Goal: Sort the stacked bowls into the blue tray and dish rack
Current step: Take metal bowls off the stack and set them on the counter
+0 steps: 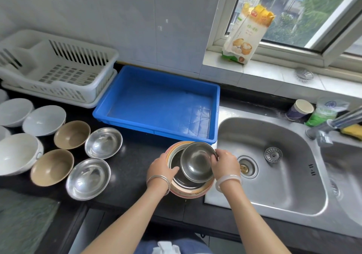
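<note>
A stack of bowls with an orange-patterned outer bowl stands on the black counter just left of the sink. My right hand grips a small steel bowl, tilted and lifted off the top of the stack. My left hand holds the stack's left rim, thumb inside. The blue tray sits empty behind the stack. The white dish rack stands empty at the back left.
On the left counter lie two steel bowls, two brown bowls and several white bowls. A steel sink with a tap is on the right. A flour bag leans on the window sill.
</note>
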